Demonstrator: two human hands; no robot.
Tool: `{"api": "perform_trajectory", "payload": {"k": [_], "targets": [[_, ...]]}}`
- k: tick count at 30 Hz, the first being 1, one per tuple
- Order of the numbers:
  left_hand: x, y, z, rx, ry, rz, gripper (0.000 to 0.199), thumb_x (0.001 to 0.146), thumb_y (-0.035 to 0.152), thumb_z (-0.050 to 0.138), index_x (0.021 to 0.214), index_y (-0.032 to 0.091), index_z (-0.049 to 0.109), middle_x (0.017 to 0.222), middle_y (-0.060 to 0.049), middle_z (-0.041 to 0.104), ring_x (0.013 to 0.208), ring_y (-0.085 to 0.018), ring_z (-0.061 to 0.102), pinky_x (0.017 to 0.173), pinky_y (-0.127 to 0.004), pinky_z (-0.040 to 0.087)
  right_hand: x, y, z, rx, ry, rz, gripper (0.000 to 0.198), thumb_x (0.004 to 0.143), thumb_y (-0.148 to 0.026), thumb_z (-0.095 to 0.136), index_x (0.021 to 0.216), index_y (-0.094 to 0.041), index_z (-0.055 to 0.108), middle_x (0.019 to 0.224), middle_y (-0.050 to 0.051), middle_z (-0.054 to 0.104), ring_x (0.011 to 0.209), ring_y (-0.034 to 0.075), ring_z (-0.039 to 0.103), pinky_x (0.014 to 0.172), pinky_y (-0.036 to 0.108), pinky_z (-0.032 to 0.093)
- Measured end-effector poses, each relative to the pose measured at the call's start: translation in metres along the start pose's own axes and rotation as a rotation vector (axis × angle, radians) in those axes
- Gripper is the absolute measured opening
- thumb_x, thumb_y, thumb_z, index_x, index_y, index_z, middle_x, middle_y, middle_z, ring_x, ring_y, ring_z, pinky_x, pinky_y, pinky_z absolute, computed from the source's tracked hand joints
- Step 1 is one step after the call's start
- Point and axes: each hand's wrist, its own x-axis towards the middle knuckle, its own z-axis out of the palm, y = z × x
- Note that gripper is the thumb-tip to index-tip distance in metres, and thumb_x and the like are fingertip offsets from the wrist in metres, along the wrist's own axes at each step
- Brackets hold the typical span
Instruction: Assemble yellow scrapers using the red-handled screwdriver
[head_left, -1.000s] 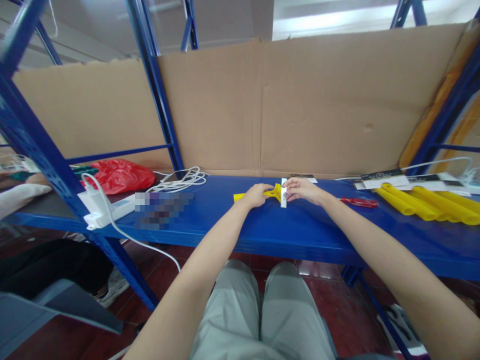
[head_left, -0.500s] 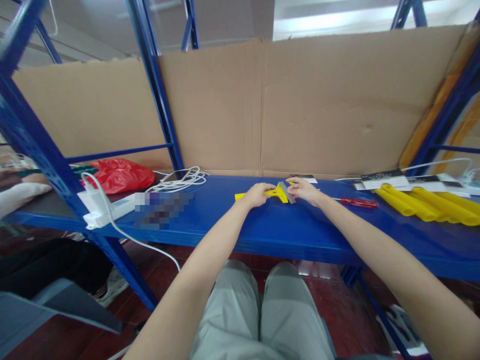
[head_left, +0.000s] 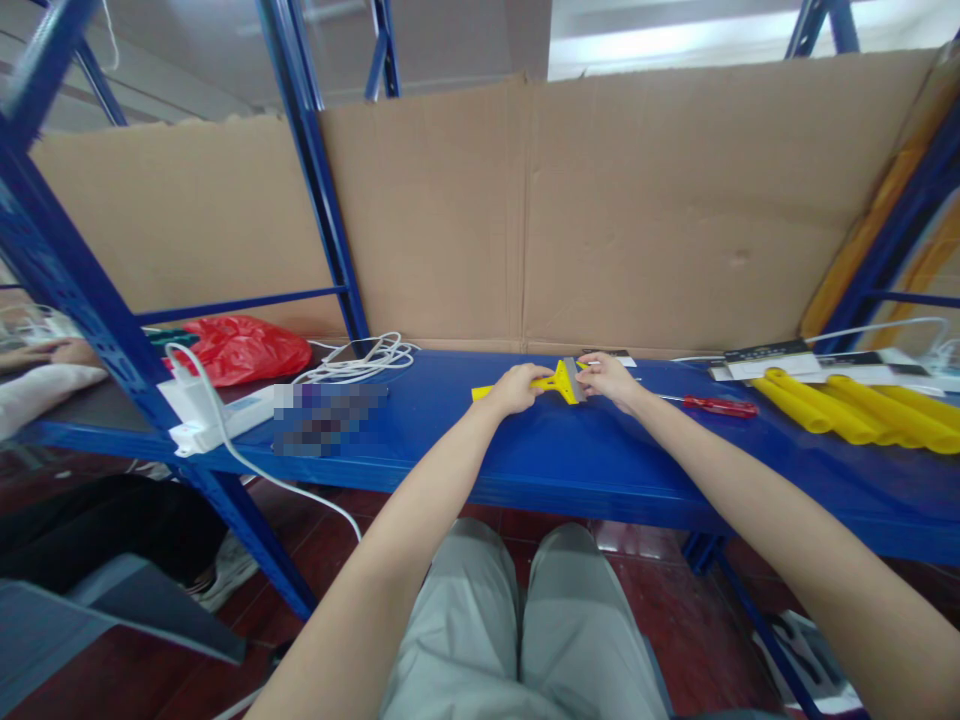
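Observation:
A yellow scraper lies crosswise above the blue shelf, its wide head pointing right. My left hand is closed round its handle, and the handle's yellow end shows to the left of the hand. Along the scraper's head sits a flat grey metal blade. My right hand pinches at the blade's right side; its fingertips partly hide what they hold. A bit of yellow shows by those fingertips. To the right of that hand lies a screwdriver with a red handle.
Several yellow tubular handles lie at the right beside black-and-white cards. Left are a white power strip, coiled cable and a red plastic bag. Cardboard walls the back. Another person's hands show far left.
The grey blade has turned and shifted slightly left, now sitting closer against the scraper's head. My right hand moved with it, while my left hand keeps its grip.

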Motion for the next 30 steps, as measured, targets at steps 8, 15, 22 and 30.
{"api": "perform_trajectory", "payload": {"k": [8, 15, 22, 30], "targets": [[-0.001, -0.001, 0.000, 0.118, -0.014, 0.056, 0.038, 0.086, 0.011, 0.057, 0.123, 0.017, 0.064, 0.121, -0.009, 0.066, 0.112, -0.021, 0.059, 0.098, -0.031, 0.045, -0.007, -0.005, 0.006, -0.092, -0.039, -0.074, 0.026, 0.079, 0.003, 0.051, 0.094, -0.018, 0.046, 0.054, -0.009, 0.050, 0.038, 0.005, 0.045, 0.038, 0.017, 0.040], [-0.009, 0.014, -0.001, 0.406, -0.135, 0.134, 0.056, 0.088, 0.004, 0.041, 0.137, 0.029, 0.054, 0.106, -0.008, 0.061, 0.100, -0.022, 0.057, 0.086, -0.033, 0.045, -0.007, -0.002, 0.008, -0.116, -0.055, -0.065, 0.027, 0.080, 0.004, 0.051, 0.094, -0.018, 0.045, 0.049, -0.012, 0.048, 0.032, 0.005, 0.042, 0.034, 0.016, 0.037], [-0.012, 0.025, -0.001, 0.573, -0.218, 0.145, 0.063, 0.086, 0.004, 0.039, 0.141, 0.035, 0.048, 0.106, -0.011, 0.055, 0.100, -0.024, 0.051, 0.081, -0.034, 0.041, -0.004, 0.002, 0.003, -0.107, -0.093, -0.045, 0.031, 0.078, 0.003, 0.056, 0.101, -0.016, 0.048, 0.051, -0.009, 0.053, 0.035, 0.006, 0.047, 0.038, 0.018, 0.043], [-0.013, 0.027, -0.002, 0.596, -0.210, 0.161, 0.063, 0.086, 0.003, 0.038, 0.141, 0.034, 0.048, 0.107, -0.011, 0.055, 0.100, -0.024, 0.050, 0.081, -0.035, 0.042, -0.005, -0.002, 0.003, -0.126, -0.063, 0.003, 0.023, 0.079, 0.001, 0.057, 0.097, -0.015, 0.053, 0.050, -0.006, 0.053, 0.040, 0.007, 0.046, 0.039, 0.017, 0.038]]}}
